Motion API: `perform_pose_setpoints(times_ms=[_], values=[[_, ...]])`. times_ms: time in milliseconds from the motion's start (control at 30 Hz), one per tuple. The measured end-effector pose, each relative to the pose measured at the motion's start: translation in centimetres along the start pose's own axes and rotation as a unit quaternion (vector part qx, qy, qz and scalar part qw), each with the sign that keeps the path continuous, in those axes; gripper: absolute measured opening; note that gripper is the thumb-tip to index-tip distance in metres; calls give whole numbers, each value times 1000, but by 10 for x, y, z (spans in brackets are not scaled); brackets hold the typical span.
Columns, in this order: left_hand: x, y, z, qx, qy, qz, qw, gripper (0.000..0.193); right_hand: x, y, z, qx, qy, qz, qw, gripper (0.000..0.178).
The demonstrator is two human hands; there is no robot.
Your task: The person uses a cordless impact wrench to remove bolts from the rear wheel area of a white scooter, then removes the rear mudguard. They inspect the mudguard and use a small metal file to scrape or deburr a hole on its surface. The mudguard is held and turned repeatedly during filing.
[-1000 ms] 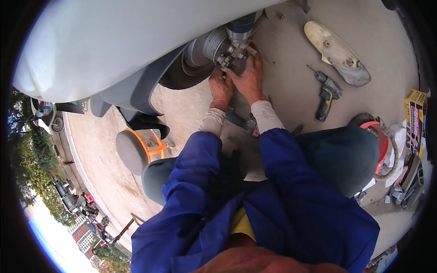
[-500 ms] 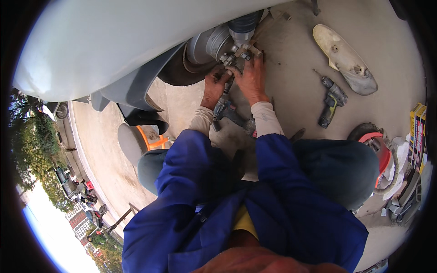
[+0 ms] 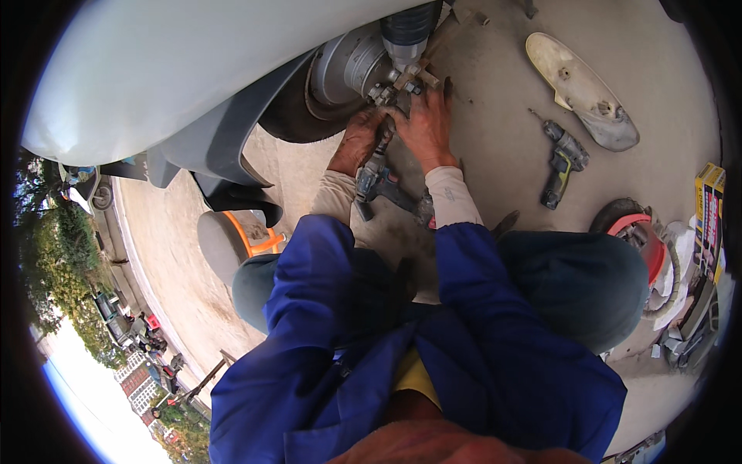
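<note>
Both my hands work close together at the axle end of a wheel. My left hand (image 3: 359,138) is closed below a cluster of nuts and bolts (image 3: 382,94), its fingertips partly hidden, so what it pinches cannot be made out. My right hand (image 3: 427,127) reaches up from the other side, with its fingers curled around a small metal bracket (image 3: 427,76) and its thumb toward the left hand. Above them are a shock absorber (image 3: 405,46) and a round metal hub (image 3: 352,69). A cordless power tool (image 3: 382,188) lies on the ground between my forearms.
A large pale body panel (image 3: 170,69) overhangs the upper left. To the right lie a green-and-black cordless drill (image 3: 566,162) and a long plastic cover (image 3: 583,93). A red-rimmed wheel part (image 3: 643,240) and a yellow box (image 3: 707,209) sit by my right knee; an orange-framed stool (image 3: 220,240) stands left.
My left wrist has swung slightly outward to the left, showing more of the power tool between my forearms. Both hands stay at the axle fittings. The whole view has shifted a little.
</note>
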State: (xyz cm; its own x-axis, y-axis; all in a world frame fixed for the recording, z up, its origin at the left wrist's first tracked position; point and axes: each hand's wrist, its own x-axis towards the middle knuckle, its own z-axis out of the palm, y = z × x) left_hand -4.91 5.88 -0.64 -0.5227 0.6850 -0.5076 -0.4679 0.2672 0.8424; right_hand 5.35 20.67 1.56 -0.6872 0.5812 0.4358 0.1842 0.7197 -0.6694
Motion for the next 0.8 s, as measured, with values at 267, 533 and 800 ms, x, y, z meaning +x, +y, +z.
perform_pose_setpoints(times_ms=[267, 533, 800], values=[[-11, 26, 12, 290, 69, 129, 946, 29, 0, -3, 0, 7, -9, 26, 1000, 77], [-12, 15, 13, 472, 158, 186, 847, 26, 0, -8, 0, 37, 3, 32, 999, 67], [-9, 50, 10, 273, -15, 26, 962, 27, -1, -4, 1, 32, -10, 41, 999, 69]])
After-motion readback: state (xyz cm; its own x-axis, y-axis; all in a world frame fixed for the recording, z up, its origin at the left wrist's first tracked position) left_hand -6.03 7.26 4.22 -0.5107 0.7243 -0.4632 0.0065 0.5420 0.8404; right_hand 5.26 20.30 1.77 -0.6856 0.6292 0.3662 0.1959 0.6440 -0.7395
